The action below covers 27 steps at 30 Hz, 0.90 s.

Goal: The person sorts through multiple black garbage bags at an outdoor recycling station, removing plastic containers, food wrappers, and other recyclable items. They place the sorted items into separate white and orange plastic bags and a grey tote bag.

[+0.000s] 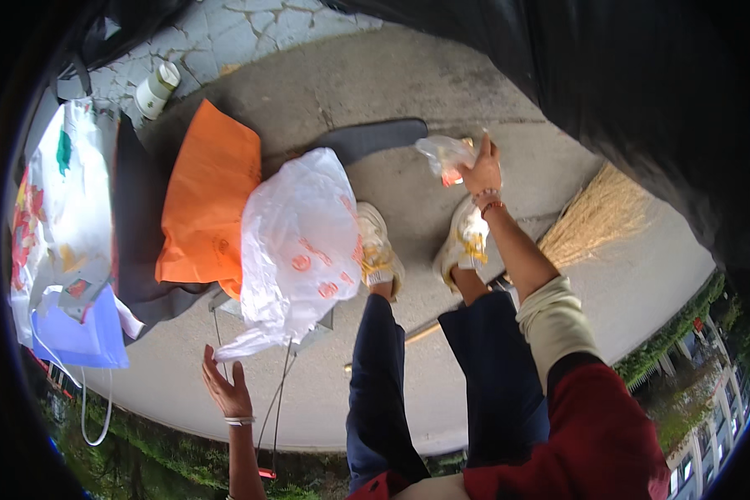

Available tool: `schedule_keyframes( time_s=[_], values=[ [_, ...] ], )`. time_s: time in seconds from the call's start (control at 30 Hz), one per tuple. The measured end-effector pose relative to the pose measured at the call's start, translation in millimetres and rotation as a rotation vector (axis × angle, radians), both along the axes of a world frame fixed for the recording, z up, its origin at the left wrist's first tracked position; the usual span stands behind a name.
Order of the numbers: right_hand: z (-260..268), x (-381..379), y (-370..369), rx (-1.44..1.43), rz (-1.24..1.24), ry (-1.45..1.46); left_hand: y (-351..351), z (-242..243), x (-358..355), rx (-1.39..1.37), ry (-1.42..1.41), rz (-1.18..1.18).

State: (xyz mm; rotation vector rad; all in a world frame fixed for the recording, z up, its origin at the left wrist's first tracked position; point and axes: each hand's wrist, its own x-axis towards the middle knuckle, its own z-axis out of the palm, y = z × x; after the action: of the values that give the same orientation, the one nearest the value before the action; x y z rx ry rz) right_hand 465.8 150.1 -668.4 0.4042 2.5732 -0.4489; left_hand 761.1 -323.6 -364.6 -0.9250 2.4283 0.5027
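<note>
My right hand point(482, 169) holds a crumpled clear plastic wrapper point(442, 155) with red and yellow bits, above the concrete ground. My left hand point(228, 390) is low on the left, its thumb and fingers apart. The tapered end of a white translucent plastic bag point(300, 250) with red print reaches its fingertips; I cannot tell whether they grip it. Beside that bag is an orange bag point(209, 200). Farther left are a white bag with coloured patches point(69, 200) and a blue-violet bag point(84, 331) with a pale cord handle.
A straw broom point(594, 219) lies right of my shoes. Behind the white bag is a grey dustpan point(319, 325) with thin rods. A paper cup point(157, 90) lies on cracked paving. Black sheeting point(625, 106) covers the upper right. A dark flat piece point(378, 137) lies ahead.
</note>
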Motion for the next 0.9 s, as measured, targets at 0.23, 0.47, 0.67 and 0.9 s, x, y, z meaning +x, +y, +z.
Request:
schedule_keyframes(
  time_s=[0.23, 0.47, 0.67, 0.9],
  values=[
    [-54.7, 42.9, -58.2, 0.246, -0.372, 0.034, 55.0, 31.6, -63.9, 0.111, 0.201, 0.134],
    [-24.0, 12.9, -58.9, 0.176, -0.021, -0.031, 71.0, 44.5, -149.1, -0.152, 0.136, -0.256],
    [55.6, -13.3, -57.6, -0.372, 0.703, -0.1, 99.0, -1.2, -191.7, 0.257, 0.203, -0.343],
    [-12.2, -40.9, -117.3, -0.094, 0.796, 0.211, 127.6, -72.8, -195.5, 0.361, 0.16, -0.428]
  ],
)
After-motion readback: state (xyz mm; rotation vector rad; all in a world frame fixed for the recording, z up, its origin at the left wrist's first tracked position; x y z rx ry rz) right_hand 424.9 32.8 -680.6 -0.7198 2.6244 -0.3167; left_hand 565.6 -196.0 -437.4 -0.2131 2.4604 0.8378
